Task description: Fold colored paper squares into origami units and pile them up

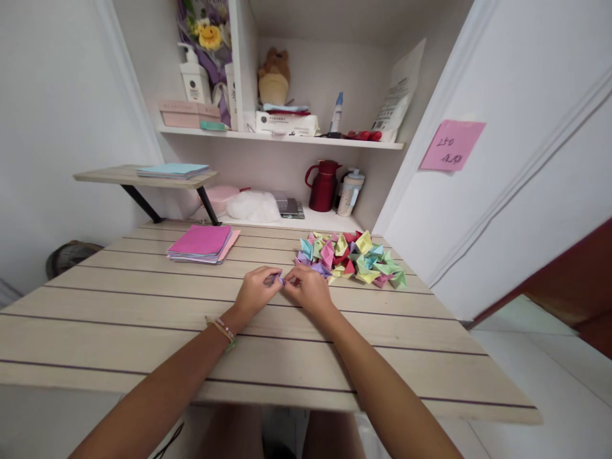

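Observation:
Between my fingertips is a small folded piece of purple paper (281, 280), mostly hidden by the fingers. My left hand (259, 290) pinches it from the left, and my right hand (308, 290) pinches it from the right. Both hands are low over the middle of the wooden tabletop. Just beyond my right hand lies a heap of folded paper boats (366, 262) in yellow, pink, red, blue, green and purple. Farther to the left sits a stack of square paper sheets (201, 242), with a magenta one on top.
A small raised shelf (105, 175) at the left holds more blue paper (173, 169). At the back stand a dark red jug (324, 188) and a pale tumbler (350, 193). A clear plastic bag (253, 206) lies nearby. The table's front edge (287, 396) is close to my body.

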The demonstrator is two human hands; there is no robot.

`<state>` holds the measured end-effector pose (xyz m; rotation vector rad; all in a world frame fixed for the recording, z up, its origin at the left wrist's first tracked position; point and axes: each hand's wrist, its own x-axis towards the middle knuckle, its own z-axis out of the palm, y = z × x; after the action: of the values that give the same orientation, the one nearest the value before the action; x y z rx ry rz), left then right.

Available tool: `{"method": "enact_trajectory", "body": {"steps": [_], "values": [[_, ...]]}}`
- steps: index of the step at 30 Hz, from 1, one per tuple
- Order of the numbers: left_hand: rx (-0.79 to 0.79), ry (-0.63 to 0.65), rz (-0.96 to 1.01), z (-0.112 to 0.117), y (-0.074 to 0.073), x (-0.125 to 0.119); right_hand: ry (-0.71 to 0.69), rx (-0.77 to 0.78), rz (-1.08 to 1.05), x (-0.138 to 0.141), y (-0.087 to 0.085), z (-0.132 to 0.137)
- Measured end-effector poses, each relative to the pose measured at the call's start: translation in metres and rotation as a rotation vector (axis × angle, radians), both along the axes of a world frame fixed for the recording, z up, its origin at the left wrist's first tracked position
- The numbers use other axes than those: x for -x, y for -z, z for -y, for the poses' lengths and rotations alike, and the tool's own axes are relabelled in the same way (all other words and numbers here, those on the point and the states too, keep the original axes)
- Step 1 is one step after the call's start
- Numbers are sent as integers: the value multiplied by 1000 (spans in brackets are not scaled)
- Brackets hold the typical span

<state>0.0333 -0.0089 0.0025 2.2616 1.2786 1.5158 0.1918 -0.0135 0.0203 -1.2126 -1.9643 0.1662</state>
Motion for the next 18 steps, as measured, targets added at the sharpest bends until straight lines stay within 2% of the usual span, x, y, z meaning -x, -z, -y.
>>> {"method": "enact_trajectory", "body": {"steps": [7,14,18], "values": [[118,48,193,2,-3,-3,-75,109,-295,0,13,-11],[498,226,554,-5,-2,-6,-52,196,-569,-3,15,-16],[592,254,659,-7,-2,-4,-82,255,-611,-4,13,-16]]}}
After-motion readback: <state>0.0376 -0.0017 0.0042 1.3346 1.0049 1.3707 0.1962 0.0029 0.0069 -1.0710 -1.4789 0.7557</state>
